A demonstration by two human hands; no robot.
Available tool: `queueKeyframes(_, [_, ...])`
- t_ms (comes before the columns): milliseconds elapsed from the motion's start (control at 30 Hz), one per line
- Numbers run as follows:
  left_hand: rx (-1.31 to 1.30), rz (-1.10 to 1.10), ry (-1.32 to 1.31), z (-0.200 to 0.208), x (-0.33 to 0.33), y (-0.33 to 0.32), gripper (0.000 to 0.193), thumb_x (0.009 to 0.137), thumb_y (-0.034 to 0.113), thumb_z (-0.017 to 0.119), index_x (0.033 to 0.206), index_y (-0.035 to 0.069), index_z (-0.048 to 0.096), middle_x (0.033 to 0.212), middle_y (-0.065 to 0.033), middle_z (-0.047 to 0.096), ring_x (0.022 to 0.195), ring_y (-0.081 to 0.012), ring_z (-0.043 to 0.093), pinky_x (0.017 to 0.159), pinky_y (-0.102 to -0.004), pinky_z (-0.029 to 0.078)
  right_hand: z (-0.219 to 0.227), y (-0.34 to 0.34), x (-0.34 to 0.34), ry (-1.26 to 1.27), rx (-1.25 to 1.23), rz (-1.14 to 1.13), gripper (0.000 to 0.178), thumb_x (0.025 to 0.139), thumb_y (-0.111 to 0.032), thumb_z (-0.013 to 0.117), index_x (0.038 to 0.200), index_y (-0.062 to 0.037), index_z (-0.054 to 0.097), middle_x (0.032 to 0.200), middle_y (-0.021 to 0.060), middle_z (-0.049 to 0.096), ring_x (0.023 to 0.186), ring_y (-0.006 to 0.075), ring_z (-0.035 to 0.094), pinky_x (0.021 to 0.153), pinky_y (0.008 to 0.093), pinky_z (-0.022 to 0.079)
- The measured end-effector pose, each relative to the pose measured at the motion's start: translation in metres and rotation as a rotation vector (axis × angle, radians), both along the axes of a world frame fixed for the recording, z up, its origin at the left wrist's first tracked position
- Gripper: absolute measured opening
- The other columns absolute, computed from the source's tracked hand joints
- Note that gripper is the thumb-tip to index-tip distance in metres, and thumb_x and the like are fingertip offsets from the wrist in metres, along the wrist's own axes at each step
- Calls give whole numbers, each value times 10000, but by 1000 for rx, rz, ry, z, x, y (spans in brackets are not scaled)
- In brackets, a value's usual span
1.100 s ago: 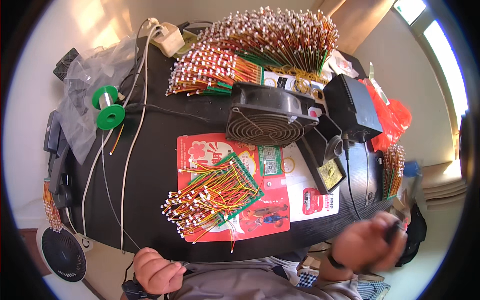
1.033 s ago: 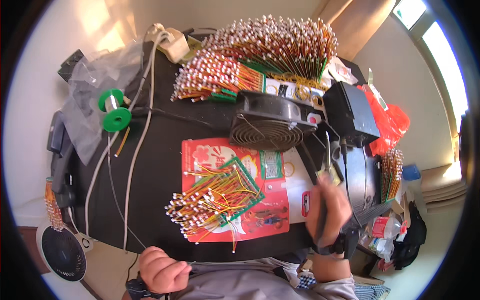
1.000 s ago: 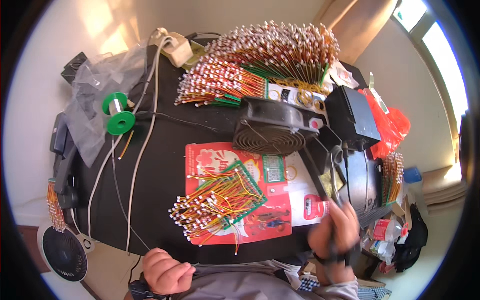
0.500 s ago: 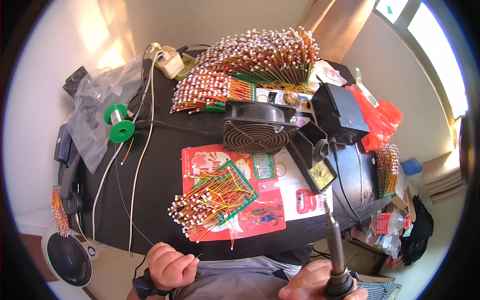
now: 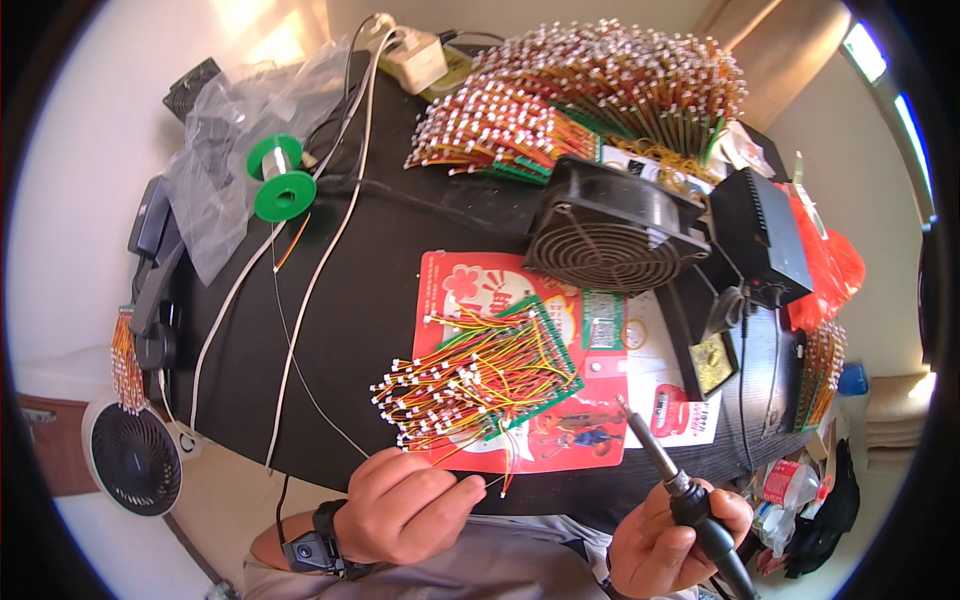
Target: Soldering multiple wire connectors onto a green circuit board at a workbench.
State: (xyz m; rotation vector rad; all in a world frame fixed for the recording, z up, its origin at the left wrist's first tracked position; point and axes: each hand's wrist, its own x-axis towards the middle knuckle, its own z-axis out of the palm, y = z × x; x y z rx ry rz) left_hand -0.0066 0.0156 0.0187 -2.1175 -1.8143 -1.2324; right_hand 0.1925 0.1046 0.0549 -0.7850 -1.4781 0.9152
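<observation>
My left hand (image 5: pixel 412 508) is closed in a pinch on thin solder wire (image 5: pixel 318 405), which runs back to a green spool (image 5: pixel 284 196) at the far left. A short end of the wire sticks out past the fingertips. In my right hand (image 5: pixel 668 545) is a soldering iron (image 5: pixel 655 445), gripped by its dark handle, its tip pointing up and left. Ahead of both hands, a green circuit board panel (image 5: pixel 548 352) with many red and yellow wires (image 5: pixel 478 380) ending in white connectors lies on a red printed sheet (image 5: pixel 440 285). The iron tip is apart from the panel.
A black fan (image 5: pixel 618 228) stands beyond the sheet, beside a soldering iron stand (image 5: pixel 712 365) and a black box-shaped unit (image 5: pixel 760 235). Bundles of wired boards (image 5: pixel 600 85) fill the back. White cables (image 5: pixel 325 260) cross the left side; a red bag (image 5: pixel 828 260) lies right.
My left hand has moved right and up with the solder wire, nearer the panel. The iron has tilted left in my right hand. The whole view has shifted.
</observation>
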Motion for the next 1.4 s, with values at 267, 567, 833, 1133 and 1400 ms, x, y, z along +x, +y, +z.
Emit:
queueKeyframes(267, [-102,88,50,-12,-13,2,234,707,36,703,937,68,738,620,42,466,500,-110,439,433,-254,326,-56,12,-12,49,121,-62,505,921,-482,647,1003,-29,438,674,42,444,587,149,449,560,255,394])
queueKeyframes(567, [-122,202,-55,-14,-5,10,243,596,-3,715,835,36,731,729,-11,604,619,-188,471,525,-312,354,-41,22,-30,-164,267,268,337,925,-250,644,890,38,472,545,73,445,433,177,452,394,292,358])
queueKeyframes(833, [-202,312,-30,-11,0,14,357,514,62,759,869,98,764,736,9,567,712,-202,444,595,-333,342,-45,26,-37,-216,183,268,347,923,-257,635,917,46,466,562,111,470,422,180,426,395,300,360])
queueKeyframes(1133, [-279,302,11,-5,-1,13,364,523,51,761,882,116,767,741,19,553,738,-212,435,578,-332,315,-42,30,-38,-300,182,295,284,911,-208,598,927,42,463,564,107,471,423,173,425,395,301,362])
queueKeyframes(1400, [-312,299,39,-6,-1,12,396,514,37,757,899,133,761,741,27,543,728,-210,420,565,-326,306,-41,27,-39,-332,171,312,281,903,-198,617,928,36,464,571,97,477,439,167,433,405,295,356])
